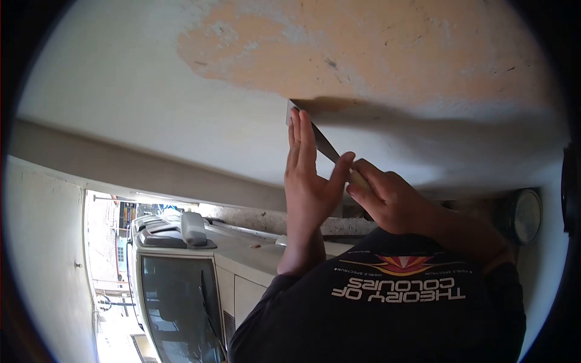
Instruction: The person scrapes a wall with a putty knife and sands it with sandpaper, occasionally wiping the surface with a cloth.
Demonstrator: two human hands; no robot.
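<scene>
A putty knife (pixel 325 145) with a metal blade and a pale handle lies slanted against the wall, its wide end touching the surface. My right hand (pixel 390 196) is wrapped round the handle. Fingers of my left hand (pixel 302 163) stretch out flat along the blade's wide end, with the thumb spread toward the handle. In front of both hands is a wall (pixel 242 121) with a whitish coating; a peach-orange patch (pixel 363 54) with pale smears and dark marks shows beyond the blade tip. Part of the blade is hidden behind the fingers.
A light-coloured vehicle (pixel 242 260) with a dark windscreen (pixel 178 302) appears at lower left. A round container (pixel 525 216) stands at the right, behind my right arm. A grey band (pixel 121 154) runs along the wall's edge, beside a pale panel (pixel 45 242) at far left.
</scene>
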